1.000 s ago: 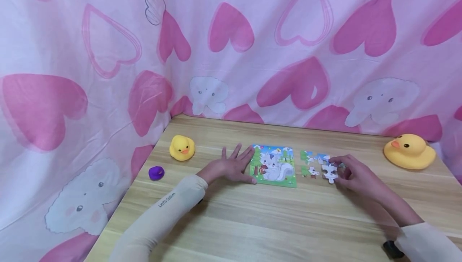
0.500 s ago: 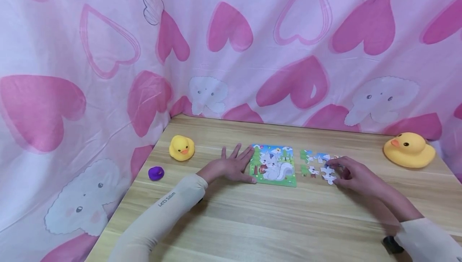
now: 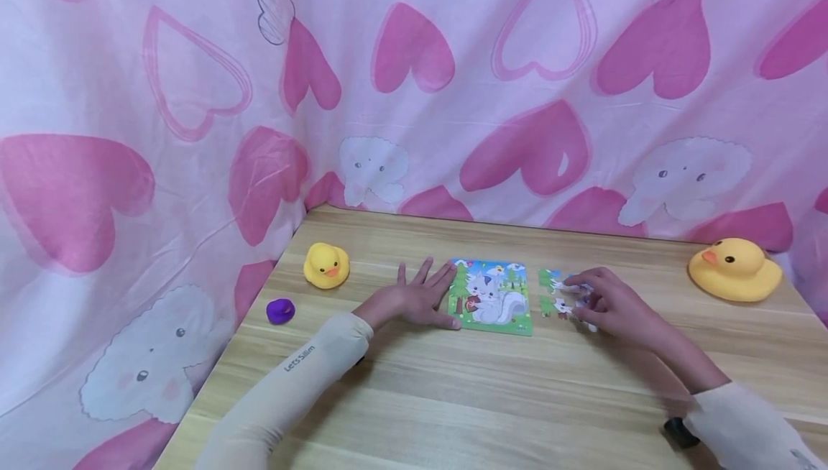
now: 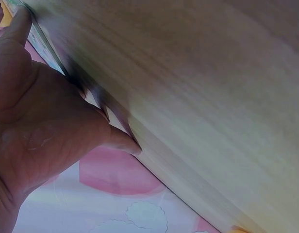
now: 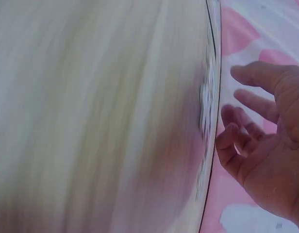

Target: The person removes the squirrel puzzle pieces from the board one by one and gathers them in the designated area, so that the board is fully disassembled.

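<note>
The loose puzzle pieces (image 3: 561, 296) sit just right of the frame's centre, a small cluster of flat printed card shapes lying on the wooden table (image 3: 453, 398) close beside the finished puzzle picture (image 3: 490, 297). You should expect them to be very light, thin and fairly stiff, so they will likely skid on the smooth wood if you push from the side, and their tabs could bend if you pry one up carelessly. Your best hold is probably a fingertip pinch on opposite edges of a single piece, or a flat press from above to slide it. Your right hand (image 3: 611, 305) lies over the right part of the cluster with its fingers bent down onto the pieces; the head view hides the fingertips and the blurred right wrist view shows loosely curved fingers with nothing clearly in them, so you cannot tell whether a piece is pinched or only touched. Your left hand (image 3: 414, 299) lies flat on the table with fingers spread and straight, its fingertips touching the picture's left edge, holding nothing. Farther out, a small yellow duck (image 3: 326, 265) stands left of centre, a purple blob (image 3: 280, 310) lies below it to the left, and a larger yellow duck (image 3: 734, 270) sits at the right edge, before the pink heart cloth (image 3: 414, 82).
</note>
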`<act>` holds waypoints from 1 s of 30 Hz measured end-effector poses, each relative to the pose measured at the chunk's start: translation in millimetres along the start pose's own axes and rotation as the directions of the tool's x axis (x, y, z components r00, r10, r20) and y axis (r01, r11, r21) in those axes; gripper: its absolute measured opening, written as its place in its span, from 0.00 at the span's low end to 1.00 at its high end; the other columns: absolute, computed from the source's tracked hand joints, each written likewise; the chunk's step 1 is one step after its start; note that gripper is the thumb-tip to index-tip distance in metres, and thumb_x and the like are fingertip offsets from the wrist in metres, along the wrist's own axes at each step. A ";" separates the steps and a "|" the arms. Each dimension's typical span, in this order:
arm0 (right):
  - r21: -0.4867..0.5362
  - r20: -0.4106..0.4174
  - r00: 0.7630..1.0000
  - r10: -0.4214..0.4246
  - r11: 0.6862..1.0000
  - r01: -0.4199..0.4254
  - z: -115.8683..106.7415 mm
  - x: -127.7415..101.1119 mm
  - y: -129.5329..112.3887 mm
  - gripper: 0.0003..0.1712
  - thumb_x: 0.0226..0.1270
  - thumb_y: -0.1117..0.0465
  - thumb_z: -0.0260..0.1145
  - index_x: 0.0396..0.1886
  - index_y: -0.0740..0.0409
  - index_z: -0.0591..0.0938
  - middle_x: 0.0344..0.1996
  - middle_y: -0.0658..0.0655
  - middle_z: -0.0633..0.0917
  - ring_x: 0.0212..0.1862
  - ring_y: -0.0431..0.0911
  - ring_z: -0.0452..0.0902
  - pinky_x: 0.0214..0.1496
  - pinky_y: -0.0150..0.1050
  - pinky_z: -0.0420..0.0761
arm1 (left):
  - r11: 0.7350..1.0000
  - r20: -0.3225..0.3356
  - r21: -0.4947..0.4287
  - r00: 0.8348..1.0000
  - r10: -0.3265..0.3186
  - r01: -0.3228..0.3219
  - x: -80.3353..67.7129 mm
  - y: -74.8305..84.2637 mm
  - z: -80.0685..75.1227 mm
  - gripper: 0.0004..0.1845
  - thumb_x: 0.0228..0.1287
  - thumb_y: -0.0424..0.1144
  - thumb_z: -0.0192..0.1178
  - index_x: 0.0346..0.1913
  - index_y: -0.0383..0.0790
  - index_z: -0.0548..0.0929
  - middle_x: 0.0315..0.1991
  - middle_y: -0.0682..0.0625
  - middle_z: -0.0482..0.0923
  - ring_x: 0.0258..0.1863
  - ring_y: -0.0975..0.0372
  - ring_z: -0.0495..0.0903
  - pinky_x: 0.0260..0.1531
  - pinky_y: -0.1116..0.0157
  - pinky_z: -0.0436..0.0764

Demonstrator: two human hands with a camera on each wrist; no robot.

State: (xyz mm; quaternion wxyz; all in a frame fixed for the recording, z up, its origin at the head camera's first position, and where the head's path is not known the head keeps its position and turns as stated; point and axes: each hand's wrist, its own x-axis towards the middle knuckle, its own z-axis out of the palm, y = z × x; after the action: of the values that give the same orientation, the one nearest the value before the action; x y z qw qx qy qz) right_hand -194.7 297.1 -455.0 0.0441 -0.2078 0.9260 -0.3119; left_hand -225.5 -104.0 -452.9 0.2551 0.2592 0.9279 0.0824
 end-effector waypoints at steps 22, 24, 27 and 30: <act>-0.132 0.085 0.996 -0.037 0.990 0.048 54.4 48.3 -60.4 0.31 0.68 0.57 0.75 0.71 0.51 0.81 0.57 0.59 0.79 0.43 0.46 0.72 0.45 0.41 0.74 | 1.000 0.000 0.005 1.000 -0.001 0.001 -0.9 0.7 -1.1 0.62 0.68 0.77 0.54 0.87 0.52 0.31 0.88 0.57 0.23 0.87 0.47 0.21 0.75 0.25 0.26; -0.177 0.077 0.997 -0.024 0.983 0.038 57.3 49.4 -62.7 0.30 0.67 0.56 0.76 0.69 0.49 0.83 0.59 0.60 0.79 0.46 0.48 0.73 0.48 0.46 0.76 | 1.000 -0.003 0.006 1.000 0.007 -0.007 -0.1 1.1 -1.0 0.62 0.68 0.77 0.54 0.87 0.52 0.31 0.88 0.56 0.23 0.87 0.46 0.21 0.75 0.25 0.26; -0.224 0.066 0.998 -0.001 0.975 0.016 58.2 51.2 -65.9 0.29 0.64 0.55 0.78 0.66 0.47 0.84 0.59 0.60 0.81 0.51 0.51 0.74 0.54 0.55 0.76 | 1.000 -0.005 0.000 1.000 0.010 -0.010 0.9 1.4 -1.2 0.62 0.68 0.77 0.54 0.87 0.52 0.31 0.89 0.56 0.24 0.87 0.46 0.21 0.75 0.25 0.25; -0.211 0.079 0.997 0.008 0.977 0.009 56.2 53.9 -68.1 0.30 0.62 0.55 0.80 0.65 0.47 0.84 0.58 0.59 0.82 0.52 0.52 0.74 0.54 0.56 0.73 | 1.000 0.001 -0.005 1.000 -0.004 0.004 1.1 1.2 -1.2 0.62 0.68 0.77 0.55 0.87 0.53 0.31 0.89 0.57 0.24 0.87 0.47 0.21 0.75 0.25 0.25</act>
State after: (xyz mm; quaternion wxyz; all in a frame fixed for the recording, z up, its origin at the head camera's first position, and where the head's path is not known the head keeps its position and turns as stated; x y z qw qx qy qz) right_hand -207.4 194.5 -456.9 0.0585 -0.2236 0.9515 -0.2031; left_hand -226.4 -102.5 -452.0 0.2563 0.2569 0.9280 0.0840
